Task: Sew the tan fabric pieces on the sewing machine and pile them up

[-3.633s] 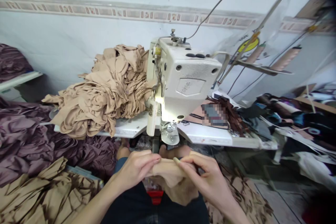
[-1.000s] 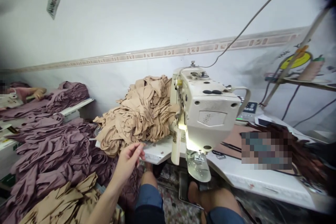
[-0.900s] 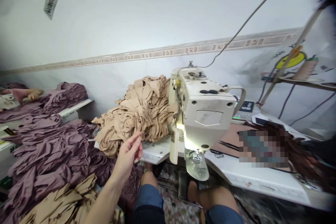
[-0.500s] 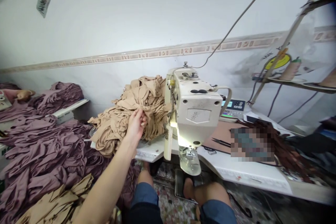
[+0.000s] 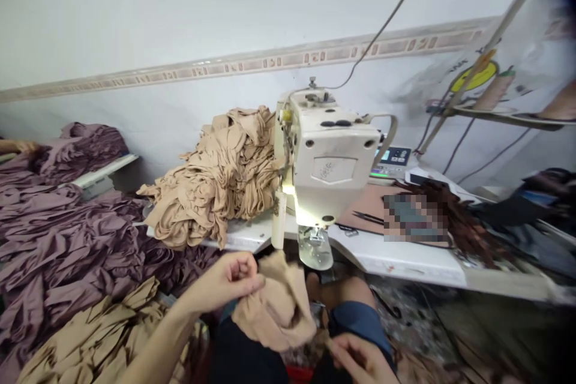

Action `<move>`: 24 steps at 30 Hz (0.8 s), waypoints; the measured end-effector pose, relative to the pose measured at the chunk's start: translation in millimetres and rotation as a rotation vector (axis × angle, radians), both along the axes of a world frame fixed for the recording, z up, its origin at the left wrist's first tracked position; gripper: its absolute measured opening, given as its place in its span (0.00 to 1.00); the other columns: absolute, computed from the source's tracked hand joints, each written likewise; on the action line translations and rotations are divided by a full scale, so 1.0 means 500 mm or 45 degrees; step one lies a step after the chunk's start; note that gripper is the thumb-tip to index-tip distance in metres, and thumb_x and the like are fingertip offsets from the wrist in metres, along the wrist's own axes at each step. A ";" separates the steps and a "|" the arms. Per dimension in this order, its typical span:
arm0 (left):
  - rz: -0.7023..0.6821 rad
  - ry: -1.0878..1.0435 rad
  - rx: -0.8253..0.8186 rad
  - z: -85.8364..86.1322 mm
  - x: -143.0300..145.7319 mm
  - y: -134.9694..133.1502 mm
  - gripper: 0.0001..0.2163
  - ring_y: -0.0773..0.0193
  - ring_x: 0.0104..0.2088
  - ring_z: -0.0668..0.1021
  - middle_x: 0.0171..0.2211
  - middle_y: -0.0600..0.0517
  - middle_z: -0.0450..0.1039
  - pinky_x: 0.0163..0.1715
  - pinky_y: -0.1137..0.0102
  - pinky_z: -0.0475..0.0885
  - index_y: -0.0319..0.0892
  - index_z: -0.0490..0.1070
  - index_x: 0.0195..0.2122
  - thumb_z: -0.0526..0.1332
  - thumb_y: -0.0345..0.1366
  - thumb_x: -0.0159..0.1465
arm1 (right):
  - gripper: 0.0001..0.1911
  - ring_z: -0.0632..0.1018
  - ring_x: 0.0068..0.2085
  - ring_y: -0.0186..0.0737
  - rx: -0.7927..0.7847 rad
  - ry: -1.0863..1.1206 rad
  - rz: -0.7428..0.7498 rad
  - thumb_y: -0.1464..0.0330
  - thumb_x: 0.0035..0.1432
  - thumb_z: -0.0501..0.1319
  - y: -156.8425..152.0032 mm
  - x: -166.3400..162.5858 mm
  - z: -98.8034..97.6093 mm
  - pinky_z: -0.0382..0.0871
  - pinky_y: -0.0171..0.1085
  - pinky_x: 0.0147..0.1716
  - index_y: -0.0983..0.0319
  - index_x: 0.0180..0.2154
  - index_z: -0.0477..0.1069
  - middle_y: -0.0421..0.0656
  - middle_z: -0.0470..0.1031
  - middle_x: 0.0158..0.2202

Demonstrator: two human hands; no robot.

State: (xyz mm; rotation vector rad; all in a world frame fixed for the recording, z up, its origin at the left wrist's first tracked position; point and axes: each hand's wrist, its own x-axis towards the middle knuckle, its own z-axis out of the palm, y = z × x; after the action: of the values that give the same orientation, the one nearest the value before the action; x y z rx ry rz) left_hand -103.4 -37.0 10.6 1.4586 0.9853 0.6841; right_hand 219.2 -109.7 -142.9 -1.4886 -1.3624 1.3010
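My left hand [image 5: 227, 279] is closed in a pinch on a tan fabric piece [image 5: 276, 309] that hangs over my lap, below the white sewing machine [image 5: 326, 159]. My right hand [image 5: 360, 360] sits low at the bottom edge, fingers curled near the lower edge of the same cloth; I cannot make out whether it grips anything. A heap of tan fabric pieces [image 5: 220, 174] lies on the table [image 5: 396, 255] to the left of the machine.
Purple fabric [image 5: 67, 234] is piled at the left, with tan cut pieces [image 5: 90, 336] in front of it. Scissors [image 5: 366, 217] and dark cloth lie on the table right of the machine. A thread stand with cones [image 5: 495, 90] is at the far right.
My left hand reached to the tan heap on the table, took a piece and drew it down to my lap. My right hand has come back into view at the bottom.
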 end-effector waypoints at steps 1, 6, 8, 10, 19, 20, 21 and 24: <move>-0.065 0.065 -0.021 -0.029 0.012 -0.019 0.14 0.67 0.28 0.69 0.28 0.56 0.68 0.30 0.73 0.62 0.42 0.70 0.34 0.69 0.44 0.70 | 0.31 0.73 0.26 0.43 -0.010 0.033 0.053 0.37 0.57 0.67 -0.001 -0.010 0.006 0.70 0.41 0.25 0.58 0.22 0.77 0.42 0.73 0.23; -0.256 0.261 0.087 -0.092 0.071 -0.063 0.09 0.65 0.30 0.69 0.29 0.57 0.68 0.31 0.73 0.62 0.43 0.72 0.35 0.65 0.40 0.71 | 0.32 0.72 0.31 0.39 0.025 0.248 0.405 0.40 0.67 0.62 0.029 -0.092 0.060 0.67 0.35 0.31 0.61 0.33 0.81 0.41 0.75 0.29; -0.217 0.274 0.165 -0.089 0.077 -0.060 0.08 0.64 0.30 0.71 0.29 0.56 0.71 0.31 0.72 0.64 0.43 0.74 0.36 0.66 0.40 0.71 | 0.35 0.68 0.27 0.36 -0.002 0.288 0.536 0.39 0.69 0.59 0.047 -0.108 0.085 0.63 0.33 0.27 0.62 0.28 0.78 0.38 0.70 0.23; -0.183 0.306 0.266 -0.089 0.076 -0.053 0.07 0.62 0.31 0.74 0.30 0.54 0.74 0.33 0.72 0.66 0.43 0.76 0.35 0.67 0.39 0.70 | 0.35 0.62 0.24 0.34 0.053 0.221 0.574 0.41 0.69 0.60 0.062 -0.102 0.112 0.56 0.33 0.25 0.62 0.23 0.75 0.35 0.64 0.19; 0.048 0.163 0.216 -0.189 0.168 -0.081 0.04 0.62 0.33 0.77 0.34 0.50 0.78 0.33 0.73 0.69 0.41 0.77 0.36 0.66 0.35 0.67 | 0.25 0.71 0.29 0.38 0.220 -0.039 0.426 0.50 0.69 0.65 0.083 -0.010 0.226 0.63 0.35 0.29 0.62 0.28 0.80 0.41 0.76 0.26; 0.046 0.059 0.119 -0.195 0.179 -0.082 0.05 0.62 0.33 0.77 0.35 0.49 0.79 0.33 0.72 0.70 0.41 0.77 0.37 0.67 0.36 0.66 | 0.26 0.71 0.28 0.38 0.230 -0.044 0.406 0.50 0.69 0.66 0.083 0.000 0.231 0.63 0.35 0.29 0.62 0.27 0.79 0.42 0.76 0.26; 0.036 -0.068 -0.018 -0.197 0.185 -0.080 0.07 0.63 0.32 0.76 0.36 0.48 0.79 0.32 0.72 0.70 0.40 0.77 0.37 0.69 0.38 0.66 | 0.27 0.70 0.27 0.37 0.231 -0.040 0.376 0.49 0.68 0.66 0.083 0.012 0.235 0.62 0.35 0.28 0.62 0.26 0.78 0.41 0.74 0.24; -0.035 -0.385 -0.471 -0.182 0.179 -0.063 0.16 0.72 0.20 0.66 0.30 0.52 0.75 0.21 0.75 0.61 0.39 0.77 0.39 0.73 0.48 0.62 | 0.30 0.63 0.23 0.33 0.195 -0.006 0.239 0.47 0.66 0.67 0.087 0.056 0.240 0.54 0.35 0.23 0.62 0.22 0.74 0.37 0.66 0.20</move>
State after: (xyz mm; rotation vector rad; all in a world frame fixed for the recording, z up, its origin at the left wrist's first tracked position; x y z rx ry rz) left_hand -14.0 -68.5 -80.5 1.0093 0.8038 0.6407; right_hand 247.4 -66.3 -22.8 -1.2863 -1.5987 1.2749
